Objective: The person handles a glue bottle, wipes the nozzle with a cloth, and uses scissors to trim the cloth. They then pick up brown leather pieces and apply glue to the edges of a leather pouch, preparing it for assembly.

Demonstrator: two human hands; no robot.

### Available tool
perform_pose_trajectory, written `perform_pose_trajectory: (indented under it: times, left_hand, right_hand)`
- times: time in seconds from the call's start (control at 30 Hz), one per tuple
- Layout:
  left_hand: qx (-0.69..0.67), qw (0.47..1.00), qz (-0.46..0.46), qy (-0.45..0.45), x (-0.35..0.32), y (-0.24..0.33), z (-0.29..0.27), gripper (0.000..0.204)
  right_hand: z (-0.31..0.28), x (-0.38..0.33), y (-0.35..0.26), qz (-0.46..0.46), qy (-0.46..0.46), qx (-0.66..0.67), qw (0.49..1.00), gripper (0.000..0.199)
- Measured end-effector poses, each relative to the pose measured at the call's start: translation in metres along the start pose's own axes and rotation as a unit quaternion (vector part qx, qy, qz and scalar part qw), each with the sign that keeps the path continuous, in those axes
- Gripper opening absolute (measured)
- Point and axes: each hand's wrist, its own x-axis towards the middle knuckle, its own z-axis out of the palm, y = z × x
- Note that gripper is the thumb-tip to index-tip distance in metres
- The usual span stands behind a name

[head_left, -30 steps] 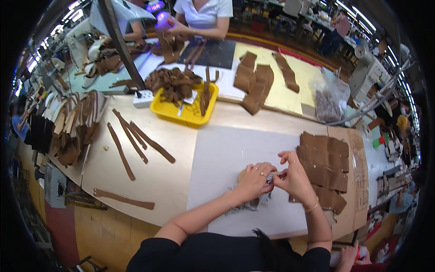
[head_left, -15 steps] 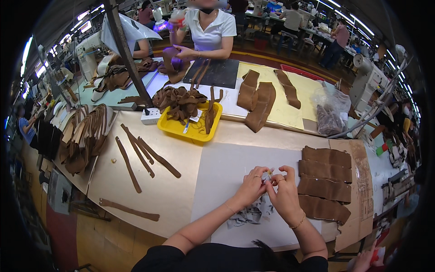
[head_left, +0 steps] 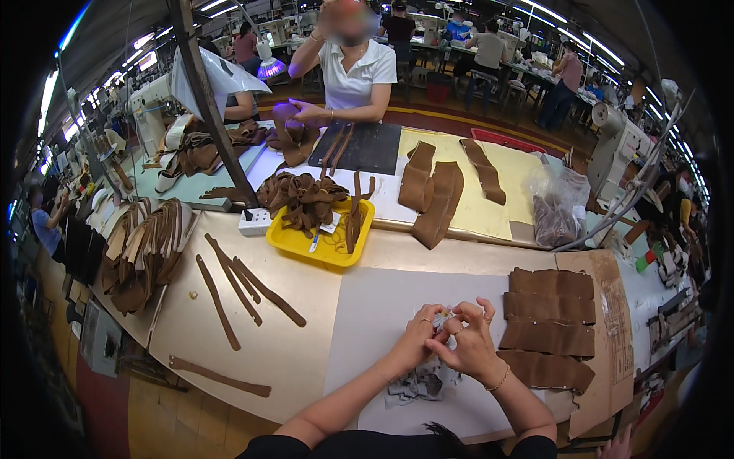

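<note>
Brown leather pieces lie stacked in overlapping rows on the cardboard just right of the hands, within easy reach; that placement reads as a working supply. Both hands meet over a pale grey sheet covering the table. The left hand and the right hand are pressed close together, fingers curled inward and pinching a small whitish scrap between their tips. The scrap sits at the fingertips, held above the sheet, mostly hidden by them; its exact shape cannot be made out. Directly below the wrists lies a small heap of grey trimmings, resting on the sheet, seemingly dropped where the hands work. Further left, long brown strips lie loose on the table, well apart from the hands. A yellow tray of tangled brown straps stands beyond, at the table's far edge. Another person sits opposite at a separate bench.
</note>
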Motion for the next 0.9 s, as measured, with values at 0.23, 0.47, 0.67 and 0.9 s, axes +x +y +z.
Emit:
perform_pose_trajectory:
  times: [0.23,0.47,0.67,0.9]
  left_hand:
    - [0.035,0.997,0.062,0.023,-0.001,-0.011,0.005,0.049]
    - [-0.003,0.999,0.021,0.028,-0.001,-0.011,0.005,0.048]
    - [-0.017,0.996,0.074,0.055,-0.013,-0.010,0.007,0.051]
    - [0.065,0.981,0.153,0.100,-0.025,-0.015,0.018,0.051]
  right_hand:
    - [-0.004,0.002,0.000,-0.031,-0.001,-0.028,0.999,0.029]
    - [0.006,-0.005,0.002,0.020,0.035,0.115,0.992,0.025]
    - [0.011,-0.022,-0.012,0.105,0.086,0.164,0.977,0.022]
    - [0.006,-0.035,-0.028,0.189,0.122,0.208,0.952,0.020]
